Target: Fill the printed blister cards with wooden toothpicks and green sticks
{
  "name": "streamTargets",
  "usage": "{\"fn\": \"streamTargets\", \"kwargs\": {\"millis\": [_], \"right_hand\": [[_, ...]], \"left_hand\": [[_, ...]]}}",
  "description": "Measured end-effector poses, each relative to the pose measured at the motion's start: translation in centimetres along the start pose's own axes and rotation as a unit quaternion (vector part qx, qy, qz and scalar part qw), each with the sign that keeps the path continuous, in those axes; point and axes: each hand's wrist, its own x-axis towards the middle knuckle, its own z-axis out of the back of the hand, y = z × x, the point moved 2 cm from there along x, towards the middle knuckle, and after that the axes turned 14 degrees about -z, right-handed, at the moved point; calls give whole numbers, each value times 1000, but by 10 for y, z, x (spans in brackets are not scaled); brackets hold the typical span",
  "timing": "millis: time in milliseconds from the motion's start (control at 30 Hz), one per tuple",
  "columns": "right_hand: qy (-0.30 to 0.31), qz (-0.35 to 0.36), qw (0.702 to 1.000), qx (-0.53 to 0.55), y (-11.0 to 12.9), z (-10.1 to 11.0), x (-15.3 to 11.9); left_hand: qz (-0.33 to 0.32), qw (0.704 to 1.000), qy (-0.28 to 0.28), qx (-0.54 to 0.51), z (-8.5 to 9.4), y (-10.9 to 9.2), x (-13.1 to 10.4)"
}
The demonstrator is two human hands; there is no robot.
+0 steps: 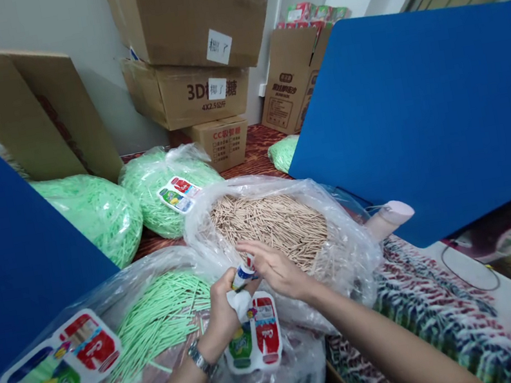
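Observation:
My left hand (221, 311) is closed around a small white and blue tube (244, 275) with a bit of red near its top. A crumpled white tissue (240, 305) is tucked in the same hand. My right hand (278, 269) has its fingers around the tube's upper end; the thumb's exact grip is partly hidden. Just below lies a two-part bottle-shaped candy pack (268, 341) in green and red, marked Cola. Behind my right hand, an open plastic bag (347, 254) holds thin tan sticks (270, 218). Loose green sticks (165, 311) lie left of my left hand.
A second candy pack (62, 367) rests on plastic film at the left; a third (179, 194) lies on a bag of green sticks (149, 199). Blue panels (422, 105) stand at both sides. Stacked cartons (189, 26) are at the back. A pale cylinder (390, 219) is at the right.

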Motion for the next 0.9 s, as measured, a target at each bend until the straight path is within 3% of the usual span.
{"fn": "streamTargets", "kwargs": {"millis": [167, 267, 367, 467, 567, 667, 767, 833, 900], "right_hand": [[51, 36, 997, -49, -7, -6, -1], [40, 33, 995, -91, -7, -15, -7], [92, 31, 989, -112, -2, -30, -13], [162, 78, 974, -138, 7, -51, -17], [139, 146, 964, -175, 15, -73, -20], [143, 171, 957, -186, 22, -88, -23], [243, 146, 955, -92, 25, -95, -14], [303, 82, 949, 18, 19, -102, 2], [286, -2, 956, 71, 6, -116, 25]], "left_hand": [[53, 995, 9, -85, 9, 8, -12], [54, 995, -7, -89, 24, 11, -29], [66, 997, -1, -46, 42, 10, -52], [52, 998, 11, 40, 56, 0, -70], [26, 995, 27, 94, 66, -11, -82], [28, 993, 39, 106, 75, -12, -91], [81, 993, 5, 90, 84, -5, -103], [101, 991, -21, 83, 88, -1, -110], [95, 991, -17, 89, 89, -2, -114]]}}
